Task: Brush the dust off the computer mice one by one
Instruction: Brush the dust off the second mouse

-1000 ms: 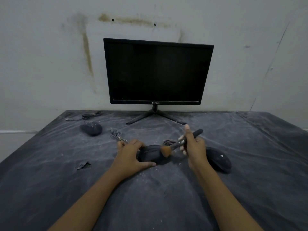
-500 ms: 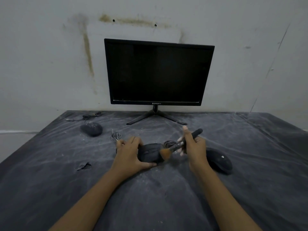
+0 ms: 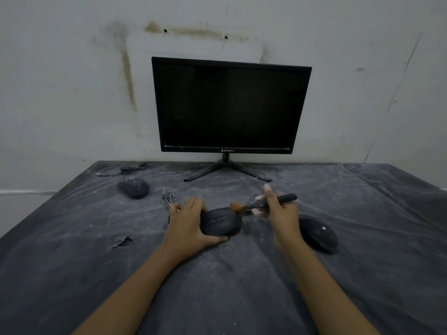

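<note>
A black mouse [image 3: 221,223] lies in the middle of the dusty dark table cover, and my left hand [image 3: 187,224] grips it from the left side. My right hand [image 3: 281,211] holds a black-handled brush [image 3: 268,202] whose orange bristles touch the mouse's far right edge. A second black mouse [image 3: 318,234] rests just right of my right wrist. At the back left sits a third, dust-speckled mouse [image 3: 133,187], with its cable coiled behind it.
A black monitor [image 3: 229,105] on a splayed stand is at the back against the stained wall. A bundled cable [image 3: 169,198] lies left of my left hand. The cover [image 3: 72,238] has a small tear [image 3: 122,242] front left.
The brush tip has moved from the near side of the mouse up to its far right edge. My left hand stays on the mouse, which has barely shifted.
</note>
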